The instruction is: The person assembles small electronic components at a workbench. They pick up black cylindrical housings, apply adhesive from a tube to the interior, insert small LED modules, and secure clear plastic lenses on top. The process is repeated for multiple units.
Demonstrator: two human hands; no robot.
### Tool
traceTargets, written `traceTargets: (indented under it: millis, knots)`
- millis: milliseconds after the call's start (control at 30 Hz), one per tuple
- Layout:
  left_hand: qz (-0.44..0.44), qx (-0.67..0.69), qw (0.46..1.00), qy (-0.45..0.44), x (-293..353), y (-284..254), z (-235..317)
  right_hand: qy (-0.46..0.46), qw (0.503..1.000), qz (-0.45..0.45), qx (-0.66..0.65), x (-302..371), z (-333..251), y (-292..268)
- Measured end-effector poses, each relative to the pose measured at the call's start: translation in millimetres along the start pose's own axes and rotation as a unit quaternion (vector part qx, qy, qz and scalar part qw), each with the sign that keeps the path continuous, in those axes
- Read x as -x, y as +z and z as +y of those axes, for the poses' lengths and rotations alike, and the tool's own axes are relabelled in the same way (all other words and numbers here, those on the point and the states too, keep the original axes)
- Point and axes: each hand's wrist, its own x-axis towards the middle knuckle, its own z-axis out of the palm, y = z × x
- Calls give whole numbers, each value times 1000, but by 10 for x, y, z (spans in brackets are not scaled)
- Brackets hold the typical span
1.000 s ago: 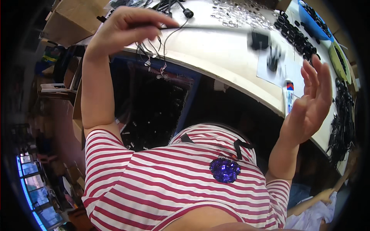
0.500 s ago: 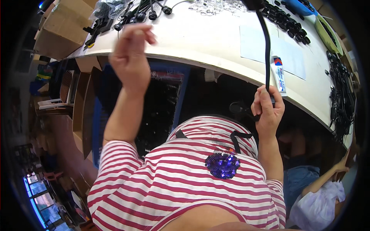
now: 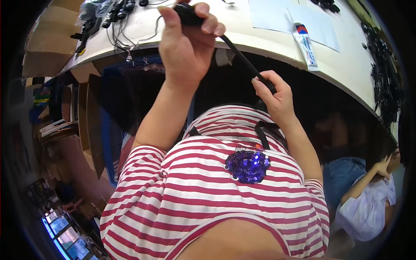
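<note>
A slim black flexible stem (image 3: pixel 241 56) with a wider dark head (image 3: pixel 187 15) slants between my two hands, above the front edge of the table. My left hand (image 3: pixel 186 52) is closed around the head end, thumb on one side and fingertips on the other. The lower end sits in my right hand (image 3: pixel 277 93), its thumb and fingers wrapped round the stem. Thin wires (image 3: pixel 119 37) hang over the table edge left of my left hand. Whether any of them runs to the head cannot be made out.
The white table (image 3: pixel 268 41) bears a squeeze tube (image 3: pixel 306 47), a pale sheet (image 3: pixel 277 17) and a heap of black cables (image 3: pixel 383 78) at the right. Black parts (image 3: pixel 89 32) and a cardboard box (image 3: pixel 50 37) stand at the left. Another person (image 3: pixel 368 203) is at lower right.
My left hand has moved right and up and closed on the head of the stem. The stem has tilted from near upright to a leftward slant; my right hand has shifted left and up.
</note>
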Motion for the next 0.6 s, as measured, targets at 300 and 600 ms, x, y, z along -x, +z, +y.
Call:
traceTargets:
  millis: [300, 600]
  knots:
    - [-76, -60, 994, 50, -49, 59, 121, -56, 992, -27, 112, -32, 276, -66]
    - [-86, -143, 983, 79, -27, -38, 363, -15, 963, -82, 255, -86, 884, -61]
